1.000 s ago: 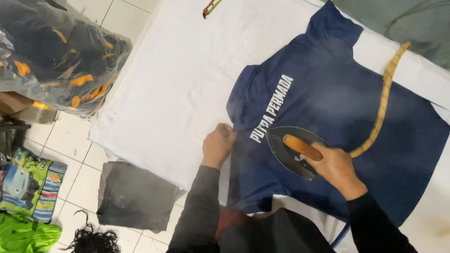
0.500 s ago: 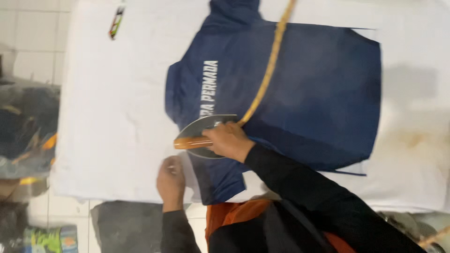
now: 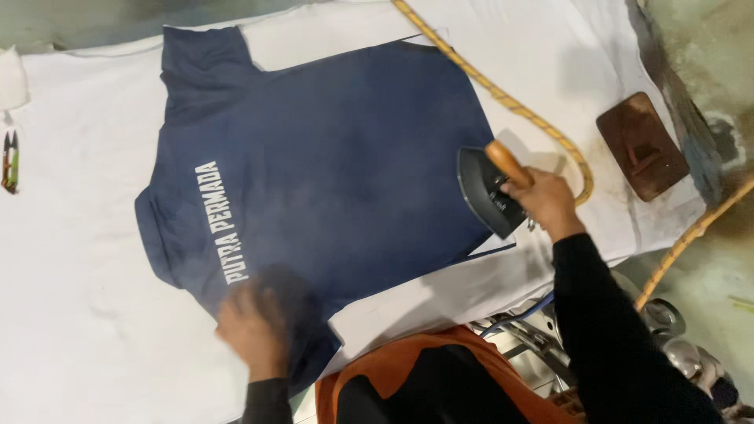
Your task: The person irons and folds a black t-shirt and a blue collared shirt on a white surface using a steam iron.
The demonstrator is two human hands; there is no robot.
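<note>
White padded bench (image 3: 94,314) runs under everything, cloth cover slightly rumpled at my near edge. Navy shirt (image 3: 330,173) lies flat on it, back side up, collar toward the left, white lettering down one side, hem toward the right. Iron (image 3: 488,191) sits at the hem edge of the shirt, tipped up on its side so the dark soleplate shows; braided yellow cord (image 3: 503,98) trails from it across the shirt's upper corner and off the far edge. Brown iron rest (image 3: 642,146) lies on the bench past the cord, well apart from the shirt. My right hand (image 3: 543,202) is clamped round the iron's orange handle. My left hand (image 3: 253,328) is blurred, fingers spread flat on the near lower part of the shirt, gripping nothing. Small green snips (image 3: 10,161) lie at the far left, clear of the work. To do this pass well, I judge: keep the left palm pinning and tensioning the cloth, lay the soleplate fully flat, mind the cord stays off the fabric path.
</note>
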